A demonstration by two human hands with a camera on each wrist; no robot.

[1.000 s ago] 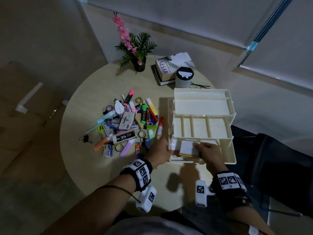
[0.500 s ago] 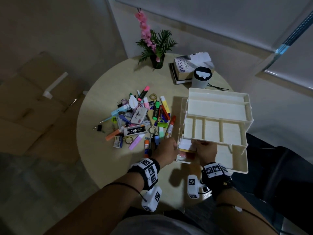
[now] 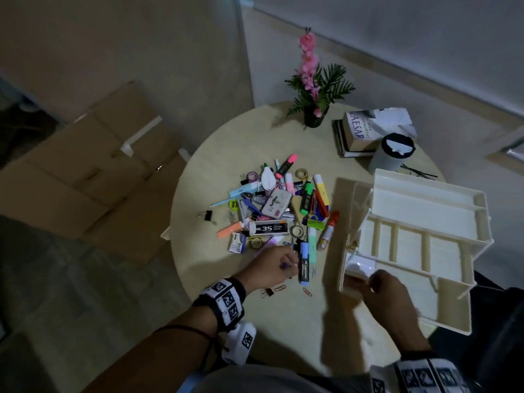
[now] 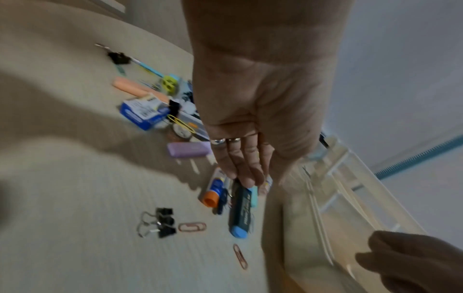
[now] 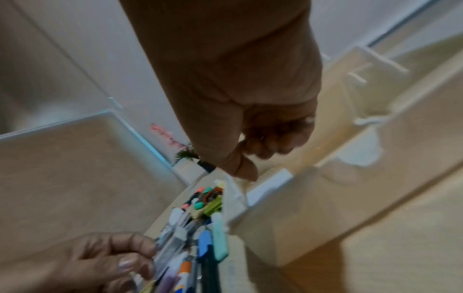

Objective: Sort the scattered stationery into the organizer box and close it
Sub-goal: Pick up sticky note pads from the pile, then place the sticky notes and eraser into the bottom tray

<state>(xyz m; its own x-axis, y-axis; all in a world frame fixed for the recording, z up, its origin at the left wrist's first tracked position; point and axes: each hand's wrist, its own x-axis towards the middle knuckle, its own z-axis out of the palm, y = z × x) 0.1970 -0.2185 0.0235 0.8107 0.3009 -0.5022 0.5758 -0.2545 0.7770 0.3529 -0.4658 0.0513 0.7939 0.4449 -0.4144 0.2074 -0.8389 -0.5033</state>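
The cream organizer box (image 3: 425,191) stands open on the right of the round table, its tiered trays fanned out. A white note pad (image 3: 361,266) lies in its near left bottom corner. My right hand (image 3: 374,282) hovers at that corner with fingers loosely curled and holds nothing I can see; its thumb tip (image 5: 246,174) touches the box wall (image 5: 300,208). The stationery pile (image 3: 272,208) lies left of the box. My left hand (image 3: 289,268) reaches onto the pile's near edge. Its fingertips (image 4: 248,178) touch a blue-capped black highlighter (image 4: 241,214) and the pens beside it.
A flower pot (image 3: 314,117), stacked books (image 3: 365,131) and a grey cup with a black lid (image 3: 394,154) stand at the table's far side. Loose paper clips (image 3: 306,292) and a binder clip (image 4: 164,222) lie near the front edge. Cardboard boxes (image 3: 93,171) sit on the floor at left.
My left hand left the box's corner and moved left onto the pile. My right hand let go of the white pad, which now lies in the bottom compartment.
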